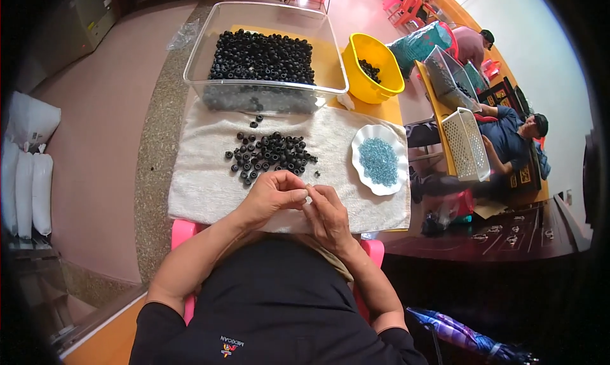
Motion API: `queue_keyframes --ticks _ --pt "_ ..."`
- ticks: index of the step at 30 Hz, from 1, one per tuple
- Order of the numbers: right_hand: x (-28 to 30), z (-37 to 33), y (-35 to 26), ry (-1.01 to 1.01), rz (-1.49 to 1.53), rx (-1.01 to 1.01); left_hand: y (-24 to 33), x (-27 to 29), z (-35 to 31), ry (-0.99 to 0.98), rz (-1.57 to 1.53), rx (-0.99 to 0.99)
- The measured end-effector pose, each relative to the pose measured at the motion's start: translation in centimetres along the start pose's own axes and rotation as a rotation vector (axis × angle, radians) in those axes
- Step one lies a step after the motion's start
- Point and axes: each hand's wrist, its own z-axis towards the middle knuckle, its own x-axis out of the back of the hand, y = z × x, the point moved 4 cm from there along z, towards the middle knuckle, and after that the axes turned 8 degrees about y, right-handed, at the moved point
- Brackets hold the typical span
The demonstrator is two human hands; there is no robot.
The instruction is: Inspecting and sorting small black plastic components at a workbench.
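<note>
My left hand point(274, 196) and my right hand point(327, 214) meet at the fingertips over the near edge of a white towel point(203, 155). Both are closed in a pinch; a small pale glint shows between them, too tiny to name. Just beyond my fingers lies a loose pile of round black bead-like pieces with holes point(274, 151). A white scalloped plate point(360, 135) to the right of the pile holds many small, clear blue beads point(379, 162).
A clear plastic bin point(330, 85) of black pieces stands behind the towel, beside a yellow basin point(373, 93) with a few more. At right, a seated person point(508, 136) handles a white perforated basket point(467, 146). White sacks point(32, 187) stand at far left.
</note>
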Motion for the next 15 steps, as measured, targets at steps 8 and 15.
queue_keyframes --ticks 8,15 --pt "2.4 2.8 2.1 -0.038 -0.057 -0.106 -0.2 -0.1 -0.1 0.023 0.069 -0.023" --pt "0.7 4.0 4.2 -0.111 -0.468 0.056 -0.4 -0.2 -0.1 -0.012 0.08 -0.035"
